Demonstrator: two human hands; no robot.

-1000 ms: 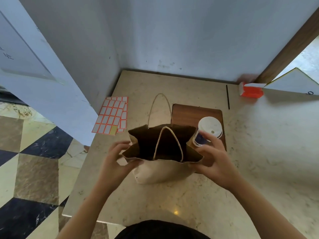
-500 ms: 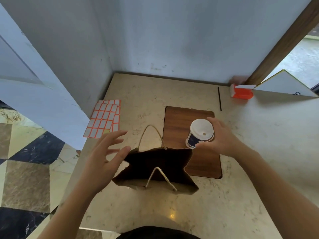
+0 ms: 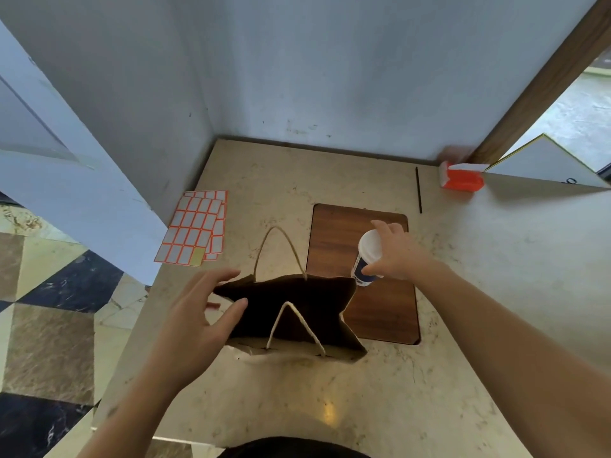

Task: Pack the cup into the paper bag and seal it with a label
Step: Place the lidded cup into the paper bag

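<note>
A brown paper bag (image 3: 287, 312) with rope handles stands open on the marble counter (image 3: 297, 401), its dark mouth facing up. My left hand (image 3: 201, 315) is at the bag's left rim, fingers spread, thumb touching the paper edge. My right hand (image 3: 396, 256) grips a white-lidded cup with a blue label (image 3: 367, 256), tilted, just above the bag's upper right corner and over the wooden board (image 3: 380, 312). Sheets of orange-bordered labels (image 3: 195, 226) lie at the counter's left edge.
An orange and white object (image 3: 461, 180) sits at the back right by the wooden frame. A thin dark stick (image 3: 418, 190) lies behind the board. Walls close the back and left; the counter drops off to a tiled floor at left.
My right hand has lifted the cup off the board and tilted it toward the bag's mouth. My left hand let go of the rim earlier and now touches the bag's left edge again.
</note>
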